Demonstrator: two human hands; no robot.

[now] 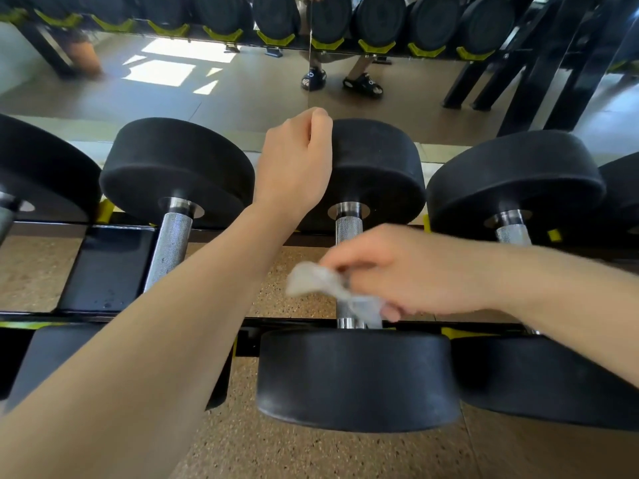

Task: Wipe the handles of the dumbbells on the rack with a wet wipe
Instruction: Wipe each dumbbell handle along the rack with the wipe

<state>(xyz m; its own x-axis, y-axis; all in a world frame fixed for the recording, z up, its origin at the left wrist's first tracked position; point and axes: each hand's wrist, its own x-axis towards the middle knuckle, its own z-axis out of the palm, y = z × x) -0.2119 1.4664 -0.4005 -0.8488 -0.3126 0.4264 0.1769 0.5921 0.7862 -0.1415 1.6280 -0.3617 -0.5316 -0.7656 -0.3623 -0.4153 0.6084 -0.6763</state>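
Note:
Black dumbbells with knurled steel handles lie side by side on a black rack. My right hand grips a crumpled white wet wipe wrapped against the handle of the middle dumbbell. My left hand rests on the far head of that same dumbbell, fingers curled over its top left edge. The wipe and my fingers hide the handle's lower half.
A neighbouring dumbbell sits to the left, another to the right, close together. A mirror behind the rack reflects more dumbbells and a person's sandalled feet. Speckled floor shows below the rack.

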